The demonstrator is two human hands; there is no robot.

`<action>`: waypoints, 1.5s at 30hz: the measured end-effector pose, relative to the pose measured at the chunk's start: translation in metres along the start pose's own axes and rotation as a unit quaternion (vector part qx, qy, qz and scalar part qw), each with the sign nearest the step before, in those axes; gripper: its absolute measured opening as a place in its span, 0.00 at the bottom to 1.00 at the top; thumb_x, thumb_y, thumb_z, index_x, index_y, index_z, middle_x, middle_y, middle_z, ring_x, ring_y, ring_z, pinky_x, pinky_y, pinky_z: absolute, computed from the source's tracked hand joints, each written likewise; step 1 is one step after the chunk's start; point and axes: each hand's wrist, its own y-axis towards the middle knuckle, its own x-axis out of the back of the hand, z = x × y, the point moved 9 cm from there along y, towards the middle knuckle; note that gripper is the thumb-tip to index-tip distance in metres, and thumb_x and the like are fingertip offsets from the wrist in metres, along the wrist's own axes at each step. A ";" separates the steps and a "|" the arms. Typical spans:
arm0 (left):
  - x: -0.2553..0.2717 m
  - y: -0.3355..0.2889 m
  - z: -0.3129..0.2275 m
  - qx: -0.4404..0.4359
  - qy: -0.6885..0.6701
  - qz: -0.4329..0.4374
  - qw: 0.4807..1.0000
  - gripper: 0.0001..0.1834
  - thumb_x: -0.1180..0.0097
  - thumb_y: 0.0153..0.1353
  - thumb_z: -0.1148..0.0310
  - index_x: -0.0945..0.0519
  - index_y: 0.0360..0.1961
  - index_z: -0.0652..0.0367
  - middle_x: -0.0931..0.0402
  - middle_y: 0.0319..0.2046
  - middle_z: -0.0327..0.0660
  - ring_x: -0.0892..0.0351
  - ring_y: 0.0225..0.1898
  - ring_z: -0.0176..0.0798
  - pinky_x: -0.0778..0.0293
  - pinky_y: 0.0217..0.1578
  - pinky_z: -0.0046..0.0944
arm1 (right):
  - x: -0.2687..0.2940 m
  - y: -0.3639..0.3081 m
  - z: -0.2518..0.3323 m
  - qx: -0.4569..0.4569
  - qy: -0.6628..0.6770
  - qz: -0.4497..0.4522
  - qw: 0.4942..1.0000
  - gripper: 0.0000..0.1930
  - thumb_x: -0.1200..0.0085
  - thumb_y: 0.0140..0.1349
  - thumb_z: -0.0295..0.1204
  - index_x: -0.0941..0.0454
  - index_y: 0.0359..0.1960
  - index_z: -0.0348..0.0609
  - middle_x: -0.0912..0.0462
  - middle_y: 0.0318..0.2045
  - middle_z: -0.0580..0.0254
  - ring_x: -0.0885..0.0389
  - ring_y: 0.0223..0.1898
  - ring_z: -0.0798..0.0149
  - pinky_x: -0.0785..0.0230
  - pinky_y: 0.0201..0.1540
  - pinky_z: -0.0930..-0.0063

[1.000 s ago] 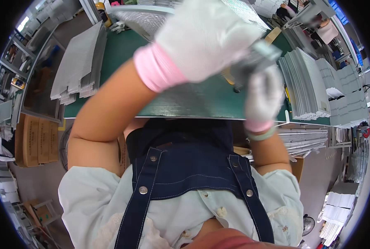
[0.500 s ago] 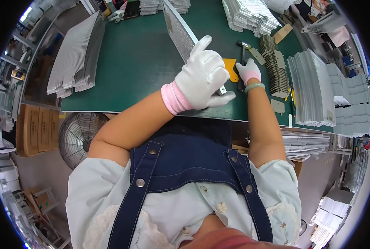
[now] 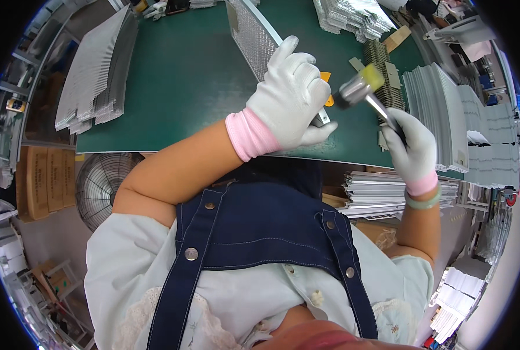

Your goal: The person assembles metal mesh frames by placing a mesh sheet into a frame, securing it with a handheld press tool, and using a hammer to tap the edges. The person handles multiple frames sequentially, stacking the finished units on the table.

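My left hand (image 3: 289, 99), in a white glove with a pink cuff, is closed around a thin metal mesh panel (image 3: 251, 44) with a silver frame. The panel stands on edge on the green table, slanting away to the far left. My right hand (image 3: 412, 143), gloved alike, grips the dark handle of a mallet (image 3: 356, 92). Its head, one end yellow and the other dark, is raised over the table just right of my left hand and is blurred. Partly hidden behind my left hand lies a yellow flat tool (image 3: 326, 79).
Stacked silver pleated sheets (image 3: 93, 67) stand at the table's left; more panels (image 3: 438, 111) stand at the right. A row of small beige plates (image 3: 379, 55) lies beyond the mallet, near a wooden piece (image 3: 397, 38). Shiny mesh sheets (image 3: 353, 16) are at the back. A fan (image 3: 105, 189) stands below left.
My right hand has picked the mallet up off the table and swung it up and to the right. My left hand keeps hold of the panel, nearly in place.
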 end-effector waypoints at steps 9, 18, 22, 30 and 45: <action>-0.002 0.004 -0.001 -0.011 0.005 -0.006 1.000 0.23 0.31 0.40 0.51 0.23 0.25 0.60 0.26 0.29 0.48 0.25 0.41 0.51 0.42 0.63 0.63 | 0.041 0.001 0.067 0.182 -0.103 -0.018 0.978 0.24 0.48 0.56 0.13 0.25 0.57 0.37 0.19 0.32 0.56 0.22 0.31 0.63 0.26 0.40 0.72; -0.009 0.002 0.001 0.022 0.006 0.035 0.999 0.21 0.30 0.40 0.55 0.24 0.27 0.58 0.26 0.33 0.49 0.25 0.44 0.54 0.44 0.64 0.65 | 0.014 0.003 0.059 0.138 -0.225 0.117 0.958 0.24 0.45 0.57 0.18 0.25 0.57 0.43 0.22 0.24 0.56 0.24 0.23 0.58 0.31 0.27 0.69; -0.011 0.000 0.000 0.023 0.012 0.040 0.999 0.22 0.30 0.38 0.56 0.24 0.29 0.58 0.26 0.33 0.48 0.26 0.44 0.54 0.44 0.64 0.67 | 0.030 0.009 0.049 0.088 -0.098 0.038 0.991 0.23 0.43 0.56 0.21 0.24 0.56 0.45 0.24 0.24 0.56 0.24 0.24 0.55 0.31 0.28 0.65; -0.009 0.004 -0.003 -0.030 -0.051 -0.013 0.998 0.23 0.31 0.39 0.58 0.31 0.29 0.57 0.30 0.32 0.48 0.28 0.43 0.56 0.47 0.63 0.70 | -0.064 0.000 -0.087 -0.136 0.118 -0.030 0.983 0.21 0.45 0.59 0.25 0.25 0.56 0.38 0.18 0.42 0.45 0.19 0.45 0.48 0.29 0.52 0.62; -0.023 0.019 -0.012 -0.022 -0.044 0.055 0.997 0.21 0.31 0.41 0.59 0.28 0.30 0.58 0.31 0.31 0.46 0.29 0.49 0.58 0.50 0.65 0.71 | 0.242 0.166 -0.083 0.065 -0.090 -0.361 0.926 0.21 0.41 0.62 0.28 0.30 0.56 0.40 0.17 0.37 0.62 0.18 0.34 0.64 0.25 0.38 0.73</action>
